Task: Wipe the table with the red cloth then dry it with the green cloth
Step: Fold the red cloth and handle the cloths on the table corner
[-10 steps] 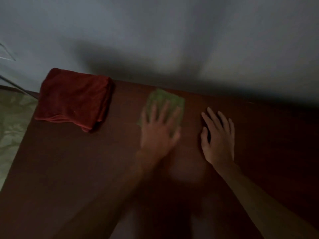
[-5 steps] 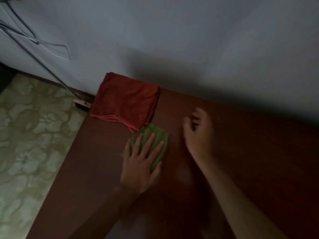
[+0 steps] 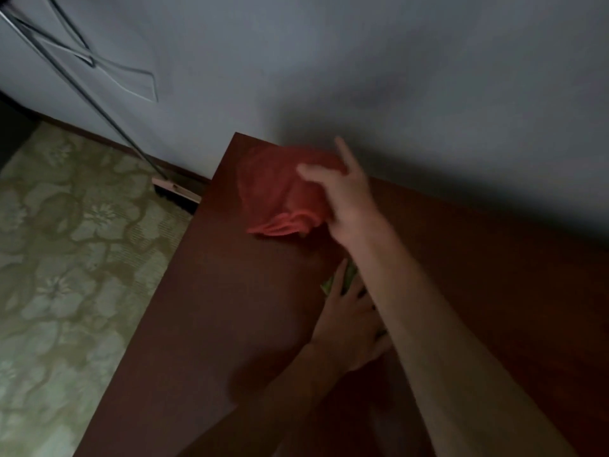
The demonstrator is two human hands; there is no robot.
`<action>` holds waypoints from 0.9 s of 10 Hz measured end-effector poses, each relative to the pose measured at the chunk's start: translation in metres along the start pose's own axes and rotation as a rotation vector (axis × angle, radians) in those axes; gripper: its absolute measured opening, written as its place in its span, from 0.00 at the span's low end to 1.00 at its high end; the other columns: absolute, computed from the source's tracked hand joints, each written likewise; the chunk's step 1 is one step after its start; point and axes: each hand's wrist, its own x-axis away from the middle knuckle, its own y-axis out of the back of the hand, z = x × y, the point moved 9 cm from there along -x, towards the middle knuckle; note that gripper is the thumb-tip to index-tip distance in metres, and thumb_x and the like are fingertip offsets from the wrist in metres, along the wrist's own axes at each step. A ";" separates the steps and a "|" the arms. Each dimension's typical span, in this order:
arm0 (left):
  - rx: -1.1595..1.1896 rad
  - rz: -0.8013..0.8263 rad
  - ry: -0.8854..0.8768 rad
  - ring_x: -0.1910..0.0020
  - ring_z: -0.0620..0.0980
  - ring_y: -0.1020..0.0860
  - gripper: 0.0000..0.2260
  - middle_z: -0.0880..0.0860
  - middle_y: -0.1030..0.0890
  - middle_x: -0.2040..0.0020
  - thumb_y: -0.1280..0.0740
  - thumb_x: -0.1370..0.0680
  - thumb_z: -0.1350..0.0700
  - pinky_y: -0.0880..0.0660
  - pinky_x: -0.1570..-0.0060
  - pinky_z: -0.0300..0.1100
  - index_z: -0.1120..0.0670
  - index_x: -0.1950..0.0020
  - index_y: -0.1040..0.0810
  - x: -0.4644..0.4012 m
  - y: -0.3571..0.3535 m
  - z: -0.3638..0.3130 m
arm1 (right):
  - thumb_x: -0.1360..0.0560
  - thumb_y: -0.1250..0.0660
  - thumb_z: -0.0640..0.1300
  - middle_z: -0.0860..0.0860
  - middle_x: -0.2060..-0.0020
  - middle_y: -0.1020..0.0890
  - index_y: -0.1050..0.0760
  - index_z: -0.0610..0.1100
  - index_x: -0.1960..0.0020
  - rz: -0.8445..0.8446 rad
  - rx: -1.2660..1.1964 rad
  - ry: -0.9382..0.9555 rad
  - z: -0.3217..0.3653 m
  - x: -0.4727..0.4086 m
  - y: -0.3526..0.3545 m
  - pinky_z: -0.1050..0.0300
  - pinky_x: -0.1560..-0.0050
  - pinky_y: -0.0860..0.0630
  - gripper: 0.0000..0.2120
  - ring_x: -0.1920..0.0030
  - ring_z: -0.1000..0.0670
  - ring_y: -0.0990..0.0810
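The red cloth (image 3: pixel 276 192) is bunched up at the far left corner of the dark brown table (image 3: pixel 204 308), its folded edges hanging toward me. My right hand (image 3: pixel 346 199) reaches across and grips the cloth's right side, thumb over the top and index finger sticking out. Nearer to me, my left hand (image 3: pixel 346 328) presses flat on the green cloth (image 3: pixel 349 277). Only a small strip of green shows between the fingers. My right forearm crosses over the left hand and hides part of it.
The table's far edge meets a grey wall. Past its left edge lies a flower-patterned floor covering (image 3: pixel 66 242). A broom (image 3: pixel 174 189) leans against the wall by the table corner, and wire hangers (image 3: pixel 131 77) hang at the upper left. The scene is dim.
My right hand left the tabletop, crossed leftward and took hold of the red cloth, which is now bunched. My left hand drew the green cloth nearer to me.
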 end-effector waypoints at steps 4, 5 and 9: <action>-0.154 -0.046 1.124 0.23 0.67 0.45 0.29 0.53 0.39 0.21 0.51 0.20 0.35 0.49 0.28 0.69 0.43 0.21 0.42 0.048 0.055 0.294 | 0.24 0.38 0.32 0.46 0.33 0.24 0.40 0.54 0.25 -0.008 -0.362 0.187 0.077 0.027 0.150 0.45 0.37 0.24 0.33 0.38 0.46 0.20; -0.296 -0.045 0.940 0.23 0.68 0.44 0.31 0.57 0.41 0.20 0.50 0.21 0.37 0.52 0.27 0.69 0.48 0.20 0.43 0.015 0.031 0.235 | 0.25 0.38 0.33 0.47 0.33 0.24 0.40 0.55 0.24 0.030 -0.321 0.228 0.084 0.031 0.151 0.48 0.43 0.21 0.34 0.40 0.46 0.19; -0.174 -0.029 0.207 0.24 0.65 0.41 0.27 0.55 0.31 0.24 0.40 0.25 0.37 0.45 0.30 0.69 0.44 0.28 0.27 -0.093 -0.028 0.109 | 0.26 0.36 0.32 0.49 0.35 0.22 0.37 0.59 0.27 0.116 -0.243 0.185 0.072 0.023 0.119 0.37 0.35 0.28 0.34 0.39 0.44 0.20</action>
